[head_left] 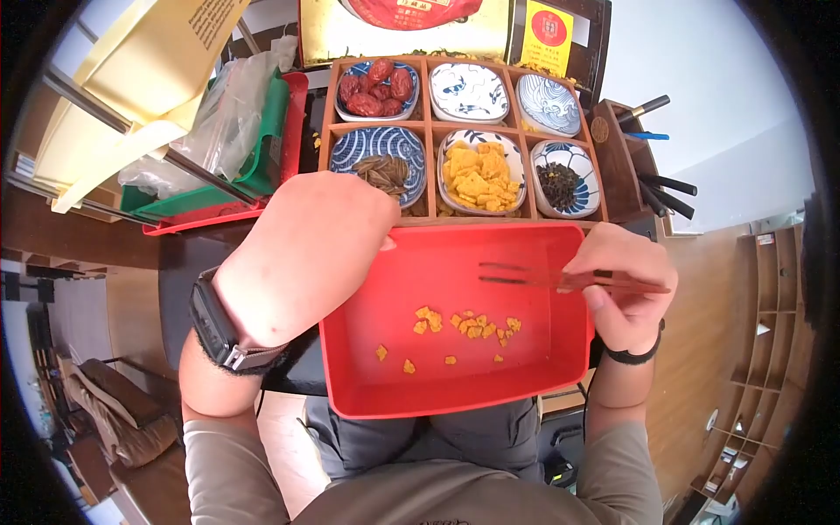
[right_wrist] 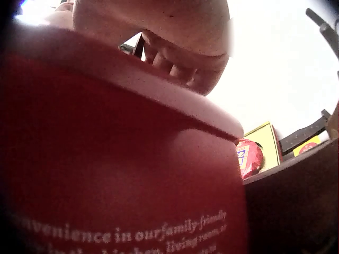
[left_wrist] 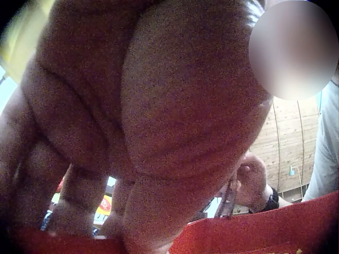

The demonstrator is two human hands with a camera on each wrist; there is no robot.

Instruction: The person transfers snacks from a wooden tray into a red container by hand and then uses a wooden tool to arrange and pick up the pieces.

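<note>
A red plastic bin (head_left: 455,385) sits in front of the person's lap, with small yellow-orange pieces (head_left: 474,331) scattered over its floor. My left hand (head_left: 306,245) grips the bin's far left corner, thumb inside the rim; its other fingers are hidden in the head view. Over the right side of the bin, my right hand (head_left: 628,280) pinches slim reddish-brown tongs (head_left: 569,281). Their two tips point left, apart, with nothing between them. In the right wrist view the bin's printed outer wall (right_wrist: 122,159) fills much of the picture, with the right hand (right_wrist: 169,47) above its rim.
Behind the bin stands a wooden compartment tray (head_left: 426,92) of patterned dishes with red dates (head_left: 379,87), brown pods (head_left: 382,172), yellow pieces (head_left: 480,175) and dark dried leaves (head_left: 557,185). A green bin (head_left: 262,149) stands left; a wooden pen holder (head_left: 626,144) stands right.
</note>
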